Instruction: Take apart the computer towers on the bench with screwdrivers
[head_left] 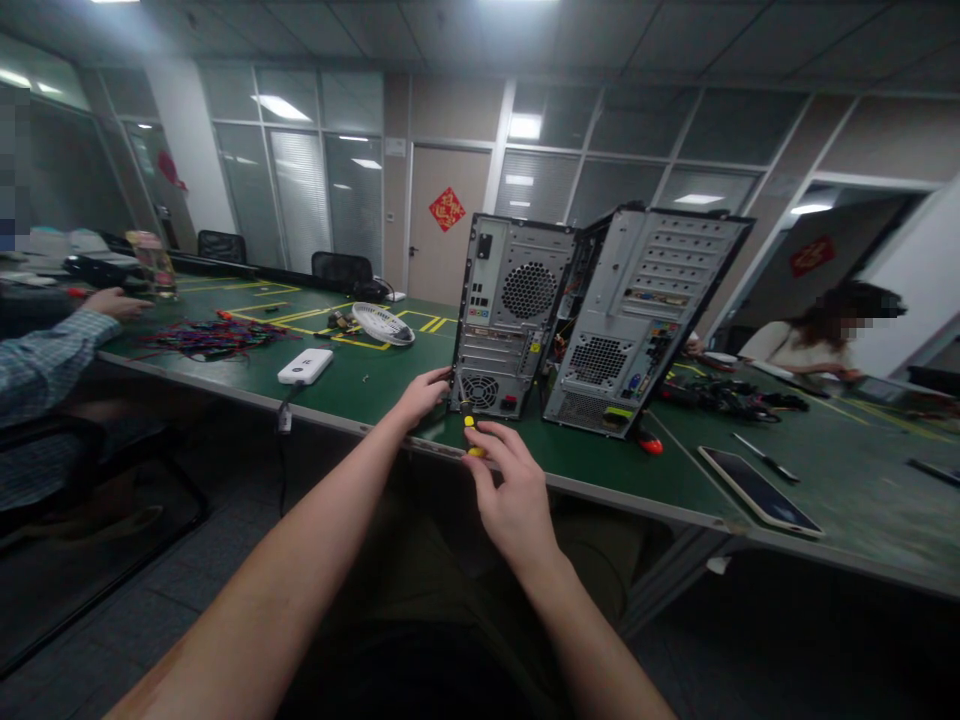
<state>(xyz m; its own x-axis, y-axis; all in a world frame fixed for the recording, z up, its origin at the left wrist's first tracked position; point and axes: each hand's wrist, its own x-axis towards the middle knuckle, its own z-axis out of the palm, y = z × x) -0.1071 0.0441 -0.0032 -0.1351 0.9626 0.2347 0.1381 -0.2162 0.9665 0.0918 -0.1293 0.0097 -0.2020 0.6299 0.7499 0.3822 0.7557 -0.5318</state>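
Two computer tower cases stand upright on the green table, their metal back panels towards me. My right hand (510, 480) grips a screwdriver (470, 422) with a yellow and black handle. Its shaft end meets the lower left of the left computer case (517, 345), beside the power supply fan grille; the tip is too small to make out. My left hand (426, 396) lies with fingers stretched out against that case's lower left side, fingertips partly hidden. Close on the right is the second computer case (600, 350), slightly turned.
Left lie a white power bank (305, 366) with a cable, a heap of thin wires (217, 338) and a white basket (383, 324). Right are a red-handled tool (649, 442), a phone (759, 490), a knife-like tool (766, 458) and black cables (739, 397). People sit at both sides.
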